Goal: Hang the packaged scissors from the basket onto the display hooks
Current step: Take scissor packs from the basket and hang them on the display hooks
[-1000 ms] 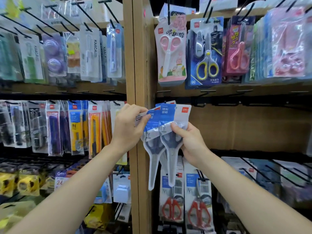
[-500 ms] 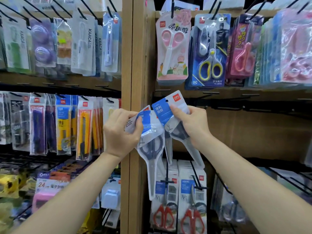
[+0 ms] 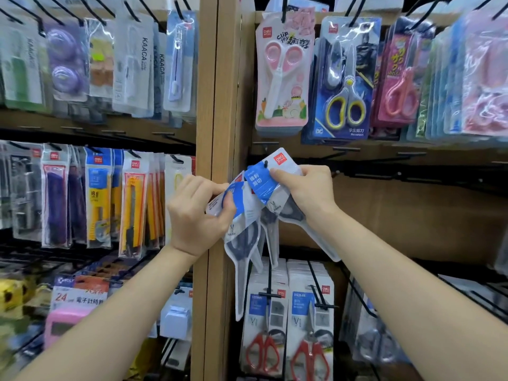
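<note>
Right hand (image 3: 302,193): pinches one blue-headed clear packet of dark-handled scissors (image 3: 261,184), tilted, its top edge at a black display hook (image 3: 266,162).
Left hand (image 3: 195,215): grips a bunch of similar packets (image 3: 242,235), hanging just beside the wooden post (image 3: 217,105).

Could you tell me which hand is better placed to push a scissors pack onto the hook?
The right hand: it pinches the tilted pack whose hang hole seems to sit at the black hook tip. The left hand is lower, gripping the other packs.
</note>
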The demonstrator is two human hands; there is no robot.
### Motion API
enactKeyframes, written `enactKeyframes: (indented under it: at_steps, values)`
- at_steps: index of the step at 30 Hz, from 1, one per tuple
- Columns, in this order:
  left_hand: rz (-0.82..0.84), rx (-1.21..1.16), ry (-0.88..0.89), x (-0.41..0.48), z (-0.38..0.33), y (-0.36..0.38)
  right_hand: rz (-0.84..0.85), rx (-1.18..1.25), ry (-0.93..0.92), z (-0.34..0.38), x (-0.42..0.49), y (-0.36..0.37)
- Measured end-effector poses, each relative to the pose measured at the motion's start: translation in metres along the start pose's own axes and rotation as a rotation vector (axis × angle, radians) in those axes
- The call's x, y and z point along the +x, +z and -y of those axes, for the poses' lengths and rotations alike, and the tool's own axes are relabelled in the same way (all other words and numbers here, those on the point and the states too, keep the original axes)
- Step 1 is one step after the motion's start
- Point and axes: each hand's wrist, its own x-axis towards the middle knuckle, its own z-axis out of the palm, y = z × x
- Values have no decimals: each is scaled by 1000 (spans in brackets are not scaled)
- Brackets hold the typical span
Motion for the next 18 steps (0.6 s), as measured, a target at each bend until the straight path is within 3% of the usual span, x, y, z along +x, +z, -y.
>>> enactKeyframes:
  at_steps: [14,18]
  values:
    - [274,-155,-177,22,-9,-31,59,-184,181,-33,24,10]
    - [289,-205,-307,21,-10,-33,-170,-117,28,-32,-1,-4]
